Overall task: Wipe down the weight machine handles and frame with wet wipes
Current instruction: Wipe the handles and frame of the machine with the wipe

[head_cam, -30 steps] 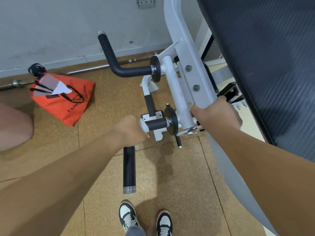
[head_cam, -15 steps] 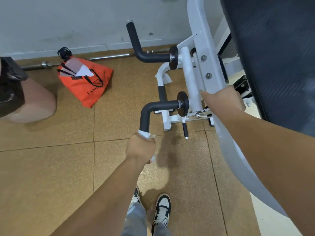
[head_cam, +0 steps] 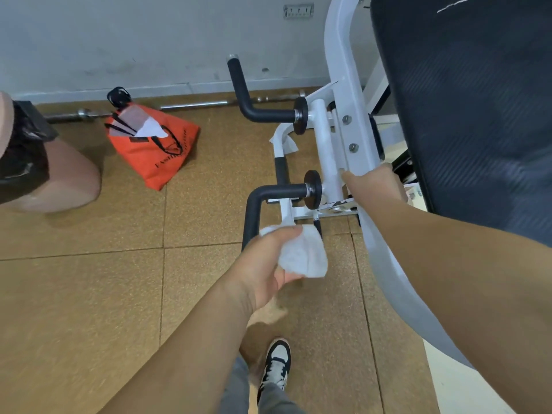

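Observation:
The weight machine has a white frame (head_cam: 343,85) and two black L-shaped handles. The near handle (head_cam: 263,195) bends down toward me; the far handle (head_cam: 239,85) points up by the wall. My left hand (head_cam: 268,264) holds a crumpled white wet wipe (head_cam: 304,255) just off the lower end of the near handle, hiding that end. My right hand (head_cam: 373,183) grips the white frame bar below its two bolts. A large black back pad (head_cam: 463,115) fills the upper right.
An orange tote bag (head_cam: 155,150) lies on the cork-tiled floor at left, near a steel barbell (head_cam: 194,104) along the wall. Another person's knee (head_cam: 50,177) is at far left. My shoes (head_cam: 277,363) stand below the hands.
My left hand slid the wipe from the handle's horizontal part down its vertical part and has now come off the lower end. My right hand stayed on the frame.

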Motion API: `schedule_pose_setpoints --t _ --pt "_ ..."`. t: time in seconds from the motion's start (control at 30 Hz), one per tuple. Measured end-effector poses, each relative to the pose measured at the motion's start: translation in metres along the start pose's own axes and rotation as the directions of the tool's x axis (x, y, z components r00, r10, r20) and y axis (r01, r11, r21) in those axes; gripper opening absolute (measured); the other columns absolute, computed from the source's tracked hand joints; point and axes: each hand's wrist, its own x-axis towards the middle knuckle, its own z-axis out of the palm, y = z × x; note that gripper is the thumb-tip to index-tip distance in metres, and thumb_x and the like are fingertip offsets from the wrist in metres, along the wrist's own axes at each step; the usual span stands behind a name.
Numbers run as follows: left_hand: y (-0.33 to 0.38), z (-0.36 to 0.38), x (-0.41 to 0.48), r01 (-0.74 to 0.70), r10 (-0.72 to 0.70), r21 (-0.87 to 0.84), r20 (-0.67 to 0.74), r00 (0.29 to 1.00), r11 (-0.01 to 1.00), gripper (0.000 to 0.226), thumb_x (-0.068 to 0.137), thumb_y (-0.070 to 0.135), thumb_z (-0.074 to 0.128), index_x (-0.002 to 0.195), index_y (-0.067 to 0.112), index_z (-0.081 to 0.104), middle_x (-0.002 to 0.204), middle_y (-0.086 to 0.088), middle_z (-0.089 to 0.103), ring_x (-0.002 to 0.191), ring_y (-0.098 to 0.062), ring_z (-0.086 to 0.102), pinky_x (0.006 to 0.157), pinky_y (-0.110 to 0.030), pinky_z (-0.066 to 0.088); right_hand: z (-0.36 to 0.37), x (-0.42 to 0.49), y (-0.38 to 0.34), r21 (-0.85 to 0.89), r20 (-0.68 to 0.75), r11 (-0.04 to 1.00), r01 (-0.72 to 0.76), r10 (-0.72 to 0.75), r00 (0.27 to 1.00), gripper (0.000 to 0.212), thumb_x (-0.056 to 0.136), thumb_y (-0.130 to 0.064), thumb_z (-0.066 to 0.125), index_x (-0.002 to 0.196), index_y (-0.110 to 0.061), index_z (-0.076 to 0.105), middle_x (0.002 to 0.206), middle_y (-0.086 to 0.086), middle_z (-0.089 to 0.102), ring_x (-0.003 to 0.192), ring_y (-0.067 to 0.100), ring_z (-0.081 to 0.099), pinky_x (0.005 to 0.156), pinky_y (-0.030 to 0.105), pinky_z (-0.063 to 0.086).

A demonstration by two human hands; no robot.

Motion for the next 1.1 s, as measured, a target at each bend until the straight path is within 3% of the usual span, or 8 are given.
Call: schedule_pose_setpoints --t 0.2,0.3,0.37,0.47,0.73,0.87,1.0,1.1 --pt "0.042 0.008 -0.003 -0.086 0.097 -0.117 0.096 0.991 0.989 0.029 0.098 0.012 0.062 0.126 0.006 0.067 0.111 -0.012 0.078 0.114 -0.032 0.072 0.093 -0.049 0.061 0.008 0.012 0.001 -0.024 0.015 0.998 -0.055 0.056 0.998 0.077 0.085 -0.072 0.065 0.127 -0.009 0.048 0.097 0.003 0.063 0.090 0.028 0.063 0.082 0.041 0.053" --pt "0.053 0.013 0.000 -0.081 0.098 -0.143 0.115 0.989 0.986 0.039 0.096 0.008 0.062 0.134 0.003 0.062 0.125 -0.017 0.073 0.122 -0.036 0.067 0.094 -0.051 0.060 0.006 0.013 0.000 -0.031 0.015 0.996 -0.081 0.082 0.997 0.075 0.085 -0.071 0.065 0.129 -0.013 0.047 0.085 -0.006 0.054 0.088 0.026 0.062 0.079 0.040 0.052" --pt "0.061 0.017 0.002 -0.060 0.072 -0.108 0.112 0.991 0.992 0.035 0.098 0.007 0.058 0.132 0.001 0.063 0.124 -0.018 0.074 0.120 -0.035 0.068 0.097 -0.051 0.059 0.006 0.012 -0.002 -0.047 0.022 0.993 -0.104 0.106 0.994 0.070 0.085 -0.072 0.064 0.124 -0.016 0.048 0.085 -0.006 0.055 0.083 0.024 0.061 0.069 0.037 0.048" --pt "0.086 0.022 0.013 -0.032 0.040 -0.058 0.137 0.990 0.998 0.031 0.100 0.007 0.055 0.129 0.000 0.064 0.123 -0.020 0.073 0.119 -0.035 0.069 0.101 -0.052 0.054 0.005 0.014 -0.006 -0.070 0.026 0.986 -0.150 0.152 0.988 0.072 0.083 -0.076 0.063 0.121 -0.017 0.049 0.096 -0.003 0.062 0.088 0.025 0.063 0.071 0.038 0.049" --pt "0.171 0.030 0.060 0.048 -0.077 0.125 0.243 0.967 0.991 0.035 0.103 0.017 0.056 0.137 0.008 0.062 0.127 -0.017 0.072 0.123 -0.036 0.066 0.113 -0.055 0.045 -0.003 0.006 -0.021 -0.089 0.060 0.967 -0.240 0.246 0.967 0.057 0.082 -0.081 0.059 0.110 -0.033 0.046 0.091 -0.008 0.065 0.083 0.019 0.065 0.069 0.035 0.048" --pt "0.210 0.025 0.070 0.057 -0.114 0.218 0.257 0.960 0.974 0.033 0.104 0.023 0.058 0.134 0.012 0.062 0.125 -0.016 0.073 0.120 -0.035 0.068 0.113 -0.053 0.046 -0.007 0.003 -0.032 -0.139 0.045 0.954 -0.266 0.274 0.961 0.071 0.080 -0.091 0.051 0.110 -0.026 0.052 0.086 -0.008 0.065 0.083 0.020 0.066 0.066 0.033 0.044" --pt "0.243 0.032 0.077 -0.056 -0.009 0.361 0.175 0.985 0.931 0.018 0.104 0.018 0.060 0.120 0.016 0.065 0.121 -0.012 0.073 0.114 -0.031 0.069 0.103 -0.049 0.054 -0.023 0.006 -0.050 -0.364 0.136 0.866 -0.342 0.413 0.901 0.114 0.071 -0.100 0.045 0.153 -0.021 0.035 0.125 0.001 0.067 0.116 0.030 0.066 0.091 0.043 0.050" --pt "0.259 0.041 0.090 -0.062 0.000 0.418 0.147 0.989 0.906 0.016 0.103 0.014 0.061 0.118 0.015 0.063 0.120 -0.011 0.070 0.111 -0.030 0.068 0.101 -0.049 0.055 -0.018 0.019 -0.062 -0.491 -0.009 0.840 -0.231 0.261 0.965 0.101 0.082 -0.083 0.060 0.149 -0.012 0.038 0.130 0.008 0.059 0.117 0.033 0.064 0.082 0.043 0.053"
